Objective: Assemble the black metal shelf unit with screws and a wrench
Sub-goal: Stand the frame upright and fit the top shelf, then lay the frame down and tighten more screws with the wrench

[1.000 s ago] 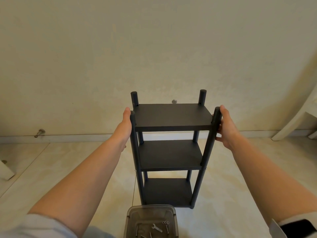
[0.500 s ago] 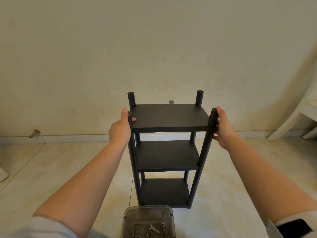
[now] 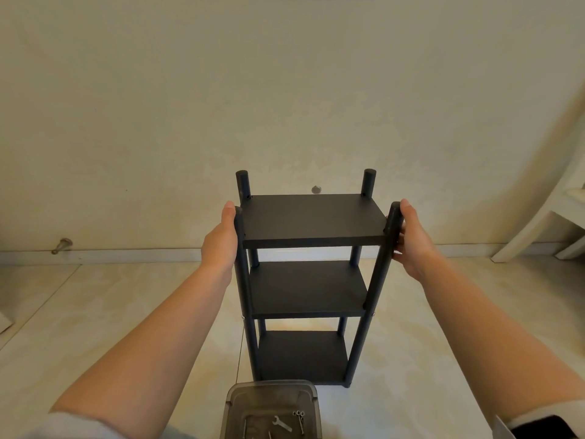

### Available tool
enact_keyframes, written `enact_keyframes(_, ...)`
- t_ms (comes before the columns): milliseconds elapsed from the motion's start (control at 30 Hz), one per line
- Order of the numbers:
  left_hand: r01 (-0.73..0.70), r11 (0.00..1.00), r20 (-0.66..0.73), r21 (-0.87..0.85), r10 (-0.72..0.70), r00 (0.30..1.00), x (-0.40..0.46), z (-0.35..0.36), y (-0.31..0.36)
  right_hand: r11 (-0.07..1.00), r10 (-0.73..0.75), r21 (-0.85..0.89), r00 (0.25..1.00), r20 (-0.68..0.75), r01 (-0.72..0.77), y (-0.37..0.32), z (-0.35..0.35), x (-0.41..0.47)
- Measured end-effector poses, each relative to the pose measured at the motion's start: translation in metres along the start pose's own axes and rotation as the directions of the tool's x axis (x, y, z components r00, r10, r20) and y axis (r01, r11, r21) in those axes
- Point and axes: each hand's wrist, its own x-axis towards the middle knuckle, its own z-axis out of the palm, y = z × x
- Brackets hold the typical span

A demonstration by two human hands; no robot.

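While the left hand (image 3: 220, 245) and right hand (image 3: 411, 245) each grip a front post of the upright black shelf unit (image 3: 305, 280) at frame centre, steady, even pressure should test wobble.

We saw the shelf (image 3: 311, 280) standing on the floor (image 3: 79, 312) before the wall (image 3: 285, 90), a bin (image 3: 271, 392) just before it, a wrench (image 3: 281, 423) and screws (image 3: 299, 414) in the bin, a chair (image 3: 544, 223) at right.
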Motion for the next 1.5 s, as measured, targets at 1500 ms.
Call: enact_keyframes(1500,-0.276,0.949,-0.211,0.153,0.304,0.929,0.020,-0.031,-0.048,0.764,-0.414,-0.419,0.871,0.264,0.490,-0.030,0.078,0.012)
